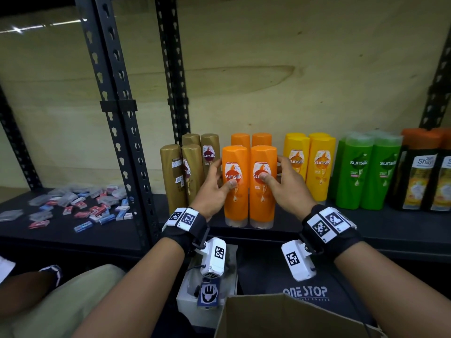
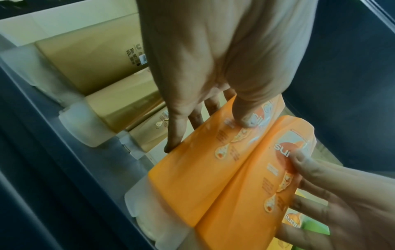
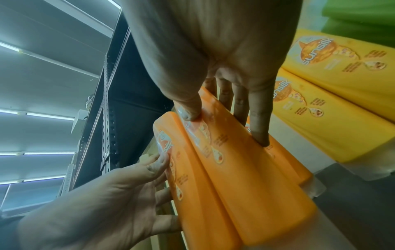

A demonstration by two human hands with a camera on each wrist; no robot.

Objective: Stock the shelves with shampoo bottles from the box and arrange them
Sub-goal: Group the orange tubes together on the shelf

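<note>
Two orange Sunsilk shampoo bottles stand side by side, cap down, at the front of the dark shelf (image 1: 317, 231). My left hand (image 1: 222, 175) grips the left orange bottle (image 1: 235, 198), thumb on its label and fingers round its left side. My right hand (image 1: 274, 170) grips the right orange bottle (image 1: 263, 201) the same way from the right. The left wrist view shows my left hand (image 2: 208, 135) on the left orange bottle (image 2: 192, 177). In the right wrist view, my right hand (image 3: 224, 128) is on the right orange bottle (image 3: 256, 194). Two more orange bottles (image 1: 251, 140) stand behind. The open cardboard box (image 1: 280, 318) is below.
Gold bottles (image 1: 185, 172) stand close on the left, yellow bottles (image 1: 319, 167) close on the right, then green ones (image 1: 366, 172) and black ones with orange caps (image 1: 419, 172). A black upright post (image 1: 122, 142) divides off a shelf strewn with small packets (image 1: 80, 208).
</note>
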